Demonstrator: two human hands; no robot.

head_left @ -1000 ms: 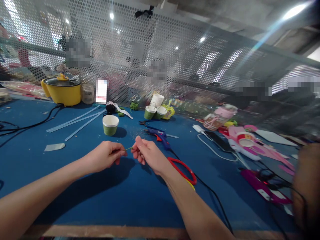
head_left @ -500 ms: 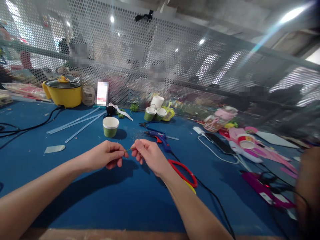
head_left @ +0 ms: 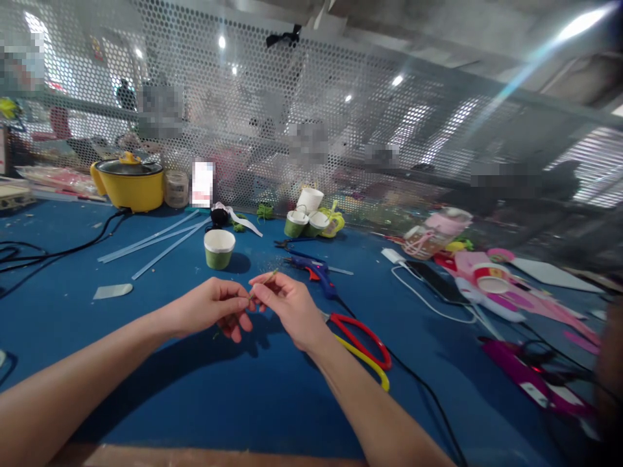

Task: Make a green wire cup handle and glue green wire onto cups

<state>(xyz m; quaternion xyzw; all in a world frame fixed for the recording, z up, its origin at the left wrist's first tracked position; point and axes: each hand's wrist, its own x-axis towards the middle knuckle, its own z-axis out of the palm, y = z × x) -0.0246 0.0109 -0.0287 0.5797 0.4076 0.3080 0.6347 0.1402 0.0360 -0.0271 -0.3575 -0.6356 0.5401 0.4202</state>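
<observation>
Both my hands meet over the blue table (head_left: 204, 395), a little above it. My left hand (head_left: 211, 308) is closed in a pinch on one end of a thin green strand (head_left: 260, 285). My right hand (head_left: 282, 301) pinches the same strand, its fingertips touching those of the left hand. A short end of the strand sticks up past my right thumb. Red and yellow scissors (head_left: 363, 340) lie just right of my right wrist. Behind my hands a green paper cup (head_left: 219, 248) stands upright.
A blue glue gun (head_left: 314, 269) with a black cord lies behind the scissors. Clear glue sticks (head_left: 150, 241) and a yellow pot (head_left: 129, 183) are at the back left, more green cups (head_left: 304, 220) at the back. Pink craft pieces (head_left: 491, 285), a phone and cables fill the right. A perforated screen closes the far edge.
My hands have come closer together, so their fingertips now touch. The strand between them is shorter, and its end now points up past my right thumb.
</observation>
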